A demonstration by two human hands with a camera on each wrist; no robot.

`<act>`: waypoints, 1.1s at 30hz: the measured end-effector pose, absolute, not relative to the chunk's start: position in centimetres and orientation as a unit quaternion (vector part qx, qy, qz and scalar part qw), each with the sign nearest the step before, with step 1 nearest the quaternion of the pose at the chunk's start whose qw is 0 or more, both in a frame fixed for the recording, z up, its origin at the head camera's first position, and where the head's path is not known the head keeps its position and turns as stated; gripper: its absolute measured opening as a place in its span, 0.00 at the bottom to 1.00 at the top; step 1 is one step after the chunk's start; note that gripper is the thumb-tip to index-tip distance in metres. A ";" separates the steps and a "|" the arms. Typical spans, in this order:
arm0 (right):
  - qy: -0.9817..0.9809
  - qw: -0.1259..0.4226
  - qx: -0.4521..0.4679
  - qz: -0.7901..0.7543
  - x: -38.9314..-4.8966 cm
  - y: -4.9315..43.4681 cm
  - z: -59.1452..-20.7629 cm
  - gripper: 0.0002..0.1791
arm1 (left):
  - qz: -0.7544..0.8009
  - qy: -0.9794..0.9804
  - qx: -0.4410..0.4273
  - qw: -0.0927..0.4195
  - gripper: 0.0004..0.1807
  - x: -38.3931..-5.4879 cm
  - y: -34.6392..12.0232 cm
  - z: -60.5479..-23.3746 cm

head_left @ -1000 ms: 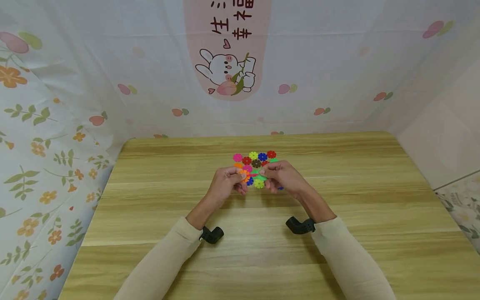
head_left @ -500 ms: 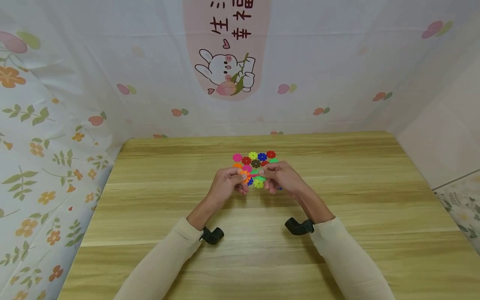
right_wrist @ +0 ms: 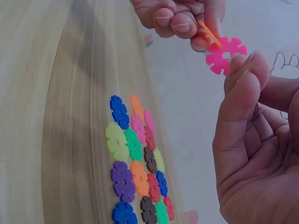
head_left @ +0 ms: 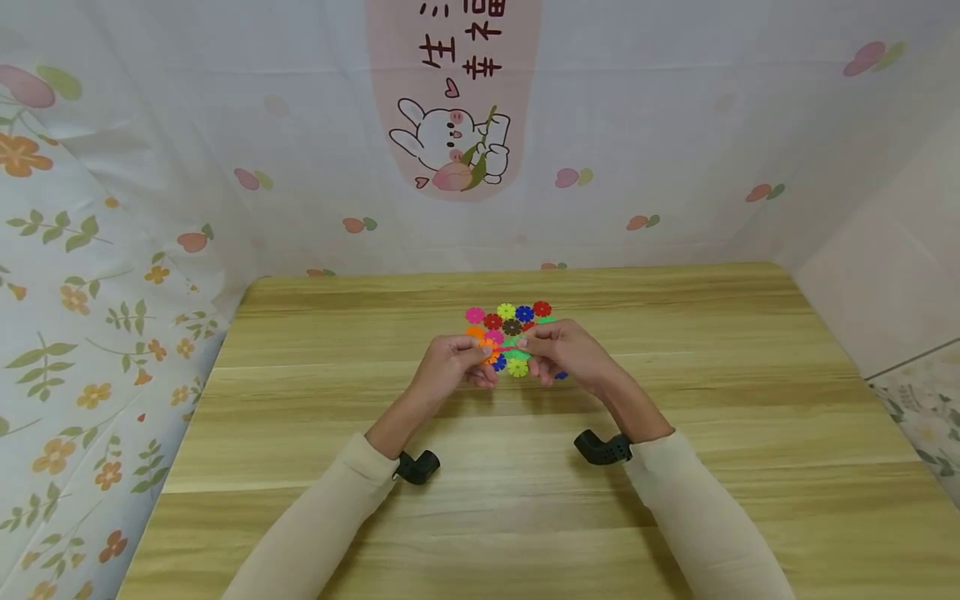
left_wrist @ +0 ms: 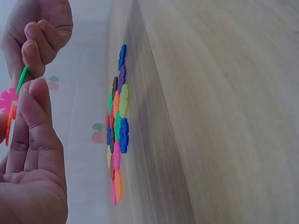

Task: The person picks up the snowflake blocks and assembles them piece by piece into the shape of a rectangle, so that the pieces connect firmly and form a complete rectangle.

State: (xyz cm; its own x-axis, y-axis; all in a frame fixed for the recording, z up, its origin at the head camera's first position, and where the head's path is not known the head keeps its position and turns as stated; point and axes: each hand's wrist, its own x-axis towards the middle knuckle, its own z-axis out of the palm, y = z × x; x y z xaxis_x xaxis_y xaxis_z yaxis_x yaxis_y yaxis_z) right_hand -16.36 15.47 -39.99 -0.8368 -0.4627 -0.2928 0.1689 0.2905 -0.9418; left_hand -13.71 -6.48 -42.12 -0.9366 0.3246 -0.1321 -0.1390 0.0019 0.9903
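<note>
In the head view my left hand (head_left: 450, 362) and right hand (head_left: 570, 354) meet above the back middle of the table. Between thumb and fingers, the left hand pinches an orange notched plastic disc (left_wrist: 9, 125), seen nearly edge-on in the left wrist view. A green notched disc (left_wrist: 21, 80) is pinched by the right hand. Between these two sits a pink notched disc (right_wrist: 236, 46), upright, its slots meeting the orange and green ones. My right fingertips hide most of the green disc in the right wrist view.
Under and behind the hands, several loose notched discs in many colours lie flat on the wooden table (head_left: 510, 517), such as a yellow disc (right_wrist: 116, 141) and a purple disc (right_wrist: 123, 181). A printed cloth (head_left: 637, 125) hangs behind the table.
Both hands keep their grip on the joined discs and stay nearly in place. My left wrist has shifted slightly to the left.
</note>
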 end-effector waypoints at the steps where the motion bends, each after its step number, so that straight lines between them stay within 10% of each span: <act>1: 0.759 0.267 -0.099 -0.585 -16.4 15.5 -40.0 0.20 | 0.704 0.687 0.066 0.168 0.17 -13.7 -6.5 -42.1; 11: 0.768 0.254 -0.103 -0.579 -16.2 15.1 -39.8 0.22 | 0.712 0.671 0.065 0.198 0.27 -13.9 -6.4 -41.9; 33: 0.778 0.242 -0.064 -0.576 -17.2 18.3 -40.8 0.21 | 0.709 0.685 0.011 0.167 0.14 -14.0 -8.0 -41.9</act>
